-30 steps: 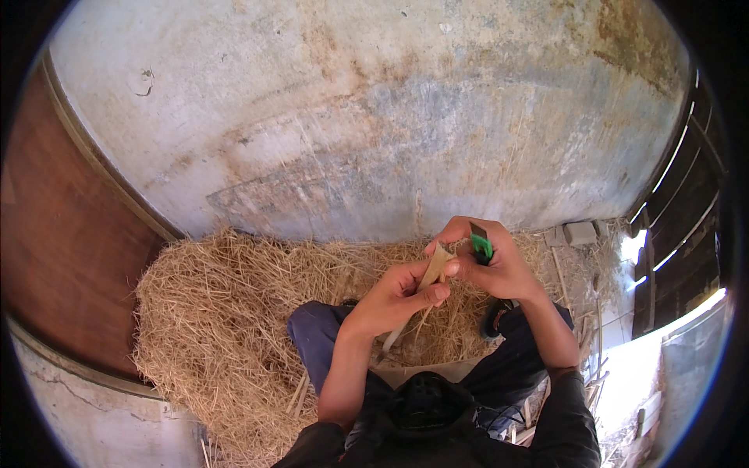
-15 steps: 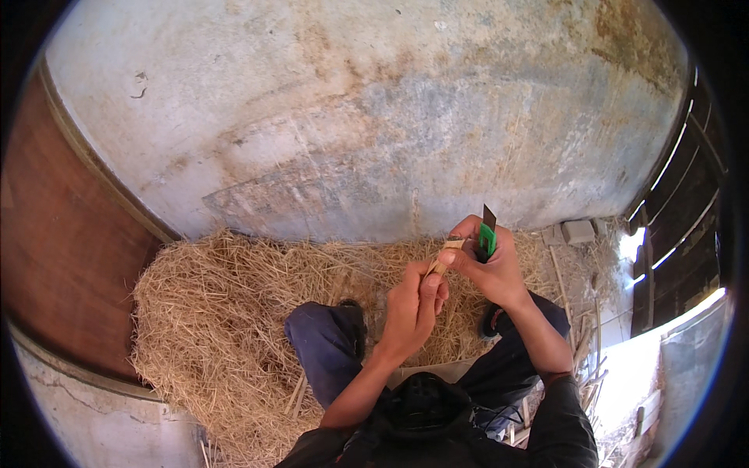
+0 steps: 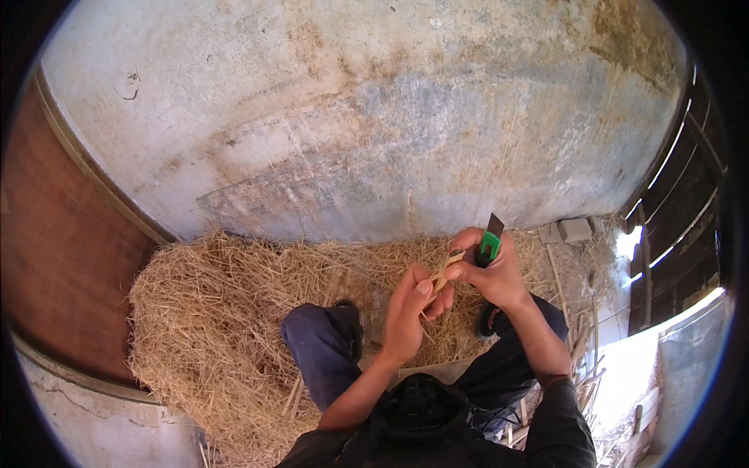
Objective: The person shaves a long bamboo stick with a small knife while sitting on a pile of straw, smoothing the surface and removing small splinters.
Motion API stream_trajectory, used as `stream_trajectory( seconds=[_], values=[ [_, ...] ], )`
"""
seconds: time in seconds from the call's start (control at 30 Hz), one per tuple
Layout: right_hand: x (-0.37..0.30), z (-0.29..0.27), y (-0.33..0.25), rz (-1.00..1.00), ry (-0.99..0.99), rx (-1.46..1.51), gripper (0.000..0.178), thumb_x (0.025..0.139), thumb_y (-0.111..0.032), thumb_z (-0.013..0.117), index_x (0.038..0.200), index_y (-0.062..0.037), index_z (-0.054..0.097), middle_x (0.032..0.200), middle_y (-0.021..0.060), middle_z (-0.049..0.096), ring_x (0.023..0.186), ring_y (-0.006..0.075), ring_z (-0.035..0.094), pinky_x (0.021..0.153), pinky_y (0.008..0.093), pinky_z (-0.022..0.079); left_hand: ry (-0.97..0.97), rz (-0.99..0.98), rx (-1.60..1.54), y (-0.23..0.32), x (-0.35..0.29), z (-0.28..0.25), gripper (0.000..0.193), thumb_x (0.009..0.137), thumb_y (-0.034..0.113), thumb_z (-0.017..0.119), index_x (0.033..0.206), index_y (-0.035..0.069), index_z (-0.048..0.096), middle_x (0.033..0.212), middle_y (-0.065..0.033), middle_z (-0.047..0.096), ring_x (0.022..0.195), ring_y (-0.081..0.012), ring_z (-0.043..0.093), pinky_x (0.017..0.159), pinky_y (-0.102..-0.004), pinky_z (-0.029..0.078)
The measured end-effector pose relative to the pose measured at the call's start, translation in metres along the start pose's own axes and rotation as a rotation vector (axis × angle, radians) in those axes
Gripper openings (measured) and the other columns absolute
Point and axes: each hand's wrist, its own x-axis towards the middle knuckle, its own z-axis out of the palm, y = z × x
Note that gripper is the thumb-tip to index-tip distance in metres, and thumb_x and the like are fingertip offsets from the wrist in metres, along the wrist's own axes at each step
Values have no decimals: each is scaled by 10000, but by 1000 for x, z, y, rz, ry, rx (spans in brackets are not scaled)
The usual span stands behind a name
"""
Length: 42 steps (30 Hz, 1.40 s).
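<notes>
My left hand (image 3: 407, 318) is closed around the lower part of a short, pale piece of split bamboo or wood (image 3: 441, 282), thumb lying along it. The piece tilts up to the right, and its darker upper end shows above my fingers. In my right hand (image 3: 499, 274) is a green utility knife (image 3: 489, 245), its dark blade out and pointing up. The right thumb and fingertips also touch the upper part of the piece. Most of the knife's handle is hidden in my palm. The blade stands apart from the piece.
A thick heap of straw (image 3: 226, 327) covers the floor ahead and to the left, below a stained wall (image 3: 374, 140). At left is a brown wooden panel (image 3: 70, 249). Grey blocks (image 3: 575, 229) sit by the wall at right, with thin sticks (image 3: 583, 335) beside my right leg.
The bamboo piece has tilted more upright and shows more of its length between my hands. The knife has turned slightly and dropped a little. Both hands keep their hold.
</notes>
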Motion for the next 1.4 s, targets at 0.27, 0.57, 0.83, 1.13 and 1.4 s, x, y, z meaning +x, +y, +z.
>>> stream_trajectory(
  seconds=[0.27, 0.57, 0.83, 1.13, 1.4],
  values=[
    [-5, 10, -18, 137, -83, -108, 125, 993, 11, 756, 1091, 31, 680, 842, 65, 732, 704, 105, 708, 618, 266, 544, 205, 233, 26, -49, -2, 6, 301, 1185, 309, 390, 990, 86, 445, 909, -82, 627, 658, -58, 410, 594, -244, 335],
    [-38, -2, -4, 59, 122, -309, 277, 995, -170, 767, 1204, -29, 652, 916, -3, 593, 770, 87, 488, 712, 248, 426, 168, 299, 195, -56, -3, -10, 254, 1158, 229, 480, 988, 40, 489, 912, -89, 637, 677, -76, 440, 611, -268, 380],
    [-67, 14, -29, 2, 94, -203, 428, 1028, -251, 714, 1319, -6, 517, 909, 23, 576, 806, 100, 508, 731, 270, 436, 94, 573, 500, -15, 10, 2, 212, 1064, 80, 603, 880, 4, 530, 884, -122, 590, 712, -175, 529, 615, -357, 425],
    [-77, 14, -45, -60, 156, -104, 424, 1066, -319, 669, 1314, -33, 478, 975, 32, 540, 844, 97, 478, 749, 261, 409, 16, 385, -43, 36, 37, 36, 303, 1121, 213, 534, 876, 47, 472, 856, -76, 548, 753, -108, 454, 642, -291, 374],
    [-87, 13, -49, -116, 212, -12, 497, 1085, -523, 573, 1238, -57, 493, 980, 36, 541, 826, 95, 466, 672, 260, 378, -130, 818, 560, 87, 74, 15, 332, 1104, 297, 565, 872, 88, 455, 825, -89, 599, 674, -120, 475, 577, -287, 363]
  ],
)
